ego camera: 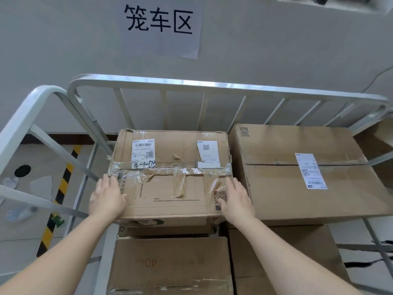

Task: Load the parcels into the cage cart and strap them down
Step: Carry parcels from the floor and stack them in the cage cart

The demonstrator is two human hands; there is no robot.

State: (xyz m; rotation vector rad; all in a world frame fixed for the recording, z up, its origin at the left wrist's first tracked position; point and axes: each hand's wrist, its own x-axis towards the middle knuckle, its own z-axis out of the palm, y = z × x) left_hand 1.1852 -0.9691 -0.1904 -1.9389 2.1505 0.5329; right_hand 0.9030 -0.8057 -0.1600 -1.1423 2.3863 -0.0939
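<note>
Cardboard fills the nearest part of the view: a lower parcel (170,267) marked 40 sits low in the cage cart (212,85), and stacked above it is the taped parcel (170,184) that both hands are on. The left hand (107,199) lies flat on the near left corner of its top. The right hand (236,199) lies flat by the near right edge. The fingers are straight, the hands are well apart, and neither is curled round anything. This carton looks worn, with crumpled clear tape along the seam, torn strips and a dented front edge, so its walls will probably give under pressure, and the glossy tape is likely slippery. It looks moderately heavy for its bulk. It would be safer to take it under the two bottom corners, or to push with palms on bare cardboard, not on tape or labels. Just beside it on the right stands a larger parcel (308,184), which looks cleaner and stiffer. Behind both runs the cart's back rail with its upright bars, and on the wall beyond hangs a paper sign (159,24).
</note>
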